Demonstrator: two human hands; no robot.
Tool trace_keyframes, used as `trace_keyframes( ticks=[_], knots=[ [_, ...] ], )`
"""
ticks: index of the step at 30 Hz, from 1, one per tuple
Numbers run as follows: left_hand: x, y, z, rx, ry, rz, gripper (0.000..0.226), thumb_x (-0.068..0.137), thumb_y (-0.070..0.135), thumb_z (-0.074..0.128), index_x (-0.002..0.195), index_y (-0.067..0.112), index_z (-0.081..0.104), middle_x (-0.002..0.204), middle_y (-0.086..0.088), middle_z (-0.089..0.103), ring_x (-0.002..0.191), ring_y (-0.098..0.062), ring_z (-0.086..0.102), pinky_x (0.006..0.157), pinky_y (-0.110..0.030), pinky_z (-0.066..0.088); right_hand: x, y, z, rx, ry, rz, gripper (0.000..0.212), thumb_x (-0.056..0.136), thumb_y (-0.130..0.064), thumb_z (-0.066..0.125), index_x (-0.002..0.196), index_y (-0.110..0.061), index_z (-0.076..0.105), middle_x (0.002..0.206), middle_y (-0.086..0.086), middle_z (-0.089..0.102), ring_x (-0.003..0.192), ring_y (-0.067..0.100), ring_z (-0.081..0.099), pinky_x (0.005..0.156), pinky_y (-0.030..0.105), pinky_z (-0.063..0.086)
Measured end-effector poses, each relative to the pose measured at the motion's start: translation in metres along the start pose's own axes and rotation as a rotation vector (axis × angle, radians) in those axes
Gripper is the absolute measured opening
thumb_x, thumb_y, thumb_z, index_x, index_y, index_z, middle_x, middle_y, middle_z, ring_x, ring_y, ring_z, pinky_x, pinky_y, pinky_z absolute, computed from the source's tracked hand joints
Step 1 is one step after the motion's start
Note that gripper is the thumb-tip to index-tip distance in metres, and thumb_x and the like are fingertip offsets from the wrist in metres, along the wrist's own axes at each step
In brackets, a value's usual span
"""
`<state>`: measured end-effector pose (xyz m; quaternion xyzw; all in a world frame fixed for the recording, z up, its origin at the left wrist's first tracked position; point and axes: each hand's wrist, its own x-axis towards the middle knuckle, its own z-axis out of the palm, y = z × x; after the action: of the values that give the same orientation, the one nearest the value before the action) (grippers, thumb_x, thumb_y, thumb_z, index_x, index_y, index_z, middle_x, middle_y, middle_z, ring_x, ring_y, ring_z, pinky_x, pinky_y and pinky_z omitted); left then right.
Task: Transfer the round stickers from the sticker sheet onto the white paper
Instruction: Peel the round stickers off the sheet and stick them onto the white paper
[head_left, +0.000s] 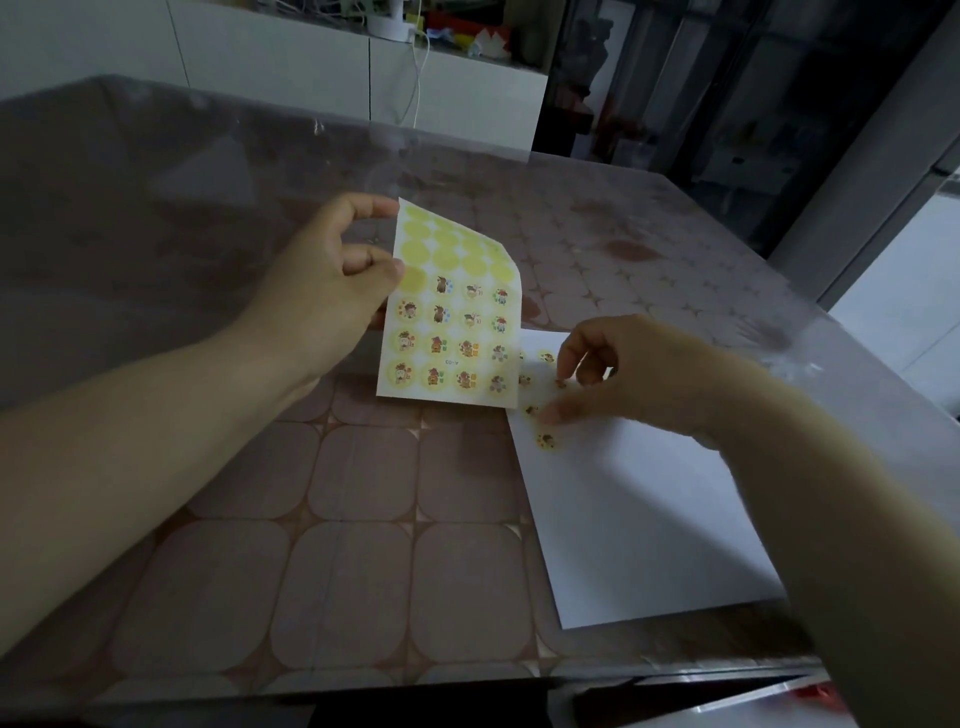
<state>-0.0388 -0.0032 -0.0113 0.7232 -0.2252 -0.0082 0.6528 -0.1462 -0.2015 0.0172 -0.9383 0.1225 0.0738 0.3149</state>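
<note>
- Pinches the sticker sheet (452, 312) by its left long edge with the left hand (322, 280), thumb on the printed face and fingers behind.
- Holds it lifted off the table (363, 519), above the middle, tilted toward the viewer, long axis running from near edge to far edge, far right corner curling back.
- Bare yellow circles across the sheet's far rows; printed round stickers in the near rows.
- Leaves the white paper (649, 519) flat toward the table's right edge, turned askew, its far left corner just behind the sheet's near right corner.
- A few placed stickers (546, 440) clustered at that far left corner of the paper.
- Reaches the right hand (623, 374) over that cluster, fingers curled downward, thumb tip down at the paper beside a sticker.
- Too blurred to tell whether pinching a sticker, pressing one flat, or gripping nothing.
- Places the remaining stickers just left of the right hand, across the sheet's right long edge.
- Likely calls for a short leftward reach by the right hand, the only unoccupied one, while the left steadies the sheet.
</note>
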Motion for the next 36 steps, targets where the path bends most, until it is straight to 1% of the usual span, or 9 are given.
trace_keyframes(
  ticks=[3,6,9,13,19,22,26,30,36],
  knots=[
    [0.000,0.001,0.000,-0.034,0.026,0.009,0.032,0.095,0.005,0.050,0.116,0.028,0.047,0.070,0.012,0.070,0.068,0.000,0.068,0.056,-0.014,0.049,-0.011,-0.002,-0.010,-0.043,0.039,-0.038,0.027,0.067,-0.047,0.073,0.084,-0.031,0.061,0.083,-0.016,0.062,0.073,0.005,0.056,0.063,0.018,0.040],
    [0.001,0.001,0.000,-0.061,0.046,0.009,0.033,0.095,0.004,0.049,0.117,0.028,0.045,0.071,0.011,0.069,0.068,-0.001,0.068,0.057,-0.014,0.050,-0.029,-0.005,-0.004,-0.298,-0.089,-0.085,0.070,0.054,-0.067,0.062,0.119,-0.047,0.043,0.128,-0.023,0.043,0.116,0.005,0.043,0.092,0.028,0.041],
    [0.000,0.001,0.001,-0.082,0.041,0.009,0.033,0.095,0.003,0.049,0.117,0.028,0.045,0.066,0.014,0.069,0.067,0.000,0.067,0.056,-0.014,0.050,-0.038,-0.004,0.012,-0.502,-0.203,-0.143,0.105,0.054,-0.073,0.055,0.142,-0.046,0.004,0.151,-0.024,0.004,0.138,0.003,0.002,0.114,0.036,0.001],
    [0.000,0.001,0.003,-0.087,0.016,0.007,0.033,0.095,0.003,0.048,0.114,0.030,0.046,0.065,0.016,0.070,0.066,0.000,0.067,0.055,-0.013,0.050,-0.028,0.002,0.013,-0.521,-0.167,-0.115,0.101,0.069,-0.069,0.055,0.144,-0.042,-0.007,0.154,-0.019,-0.004,0.141,0.010,-0.007,0.113,0.037,-0.009],
    [0.000,0.000,0.002,-0.082,0.036,-0.004,0.034,0.095,0.004,0.049,0.118,0.030,0.046,0.068,0.015,0.071,0.069,0.000,0.068,0.056,-0.013,0.050,-0.013,-0.001,0.013,-0.438,-0.045,-0.146,0.102,0.065,-0.068,0.058,0.145,-0.038,0.003,0.155,-0.011,0.011,0.140,0.012,0.004,0.113,0.037,-0.006],
    [0.000,0.001,0.003,-0.094,0.038,-0.006,0.037,0.096,0.003,0.047,0.123,0.027,0.044,0.072,0.011,0.071,0.072,0.000,0.068,0.059,-0.013,0.052,-0.012,-0.008,-0.004,-0.381,0.018,-0.188,0.102,0.055,-0.070,0.057,0.143,-0.041,0.013,0.144,-0.014,0.030,0.134,0.014,0.024,0.109,0.035,0.015],
    [-0.001,0.000,0.005,-0.096,0.009,0.008,0.041,0.096,0.000,0.044,0.123,0.031,0.041,0.067,0.015,0.070,0.072,0.002,0.067,0.064,-0.015,0.052,0.005,-0.024,-0.013,-0.152,0.195,-0.279,0.078,0.068,-0.058,0.064,0.137,-0.043,0.029,0.145,-0.014,0.031,0.127,0.010,0.033,0.100,0.035,0.034],
    [-0.002,0.002,0.004,-0.128,-0.037,0.002,0.043,0.097,0.001,0.044,0.124,0.034,0.041,0.075,0.010,0.072,0.079,-0.003,0.068,0.075,-0.023,0.053,0.036,-0.038,0.016,-0.055,0.431,-0.424,0.036,0.080,-0.042,0.067,0.114,-0.040,0.056,0.139,-0.009,0.035,0.130,0.018,0.025,0.101,0.031,0.022],
    [-0.004,0.003,0.006,-0.186,-0.140,0.006,0.053,0.096,-0.003,0.039,0.125,0.040,0.044,0.083,0.000,0.069,0.084,-0.011,0.066,0.085,-0.028,0.052,0.052,-0.028,0.041,0.092,0.593,-0.480,0.027,0.076,-0.041,0.071,0.102,-0.039,0.065,0.126,-0.014,0.040,0.120,0.011,0.027,0.101,0.032,0.030]
  ],
)
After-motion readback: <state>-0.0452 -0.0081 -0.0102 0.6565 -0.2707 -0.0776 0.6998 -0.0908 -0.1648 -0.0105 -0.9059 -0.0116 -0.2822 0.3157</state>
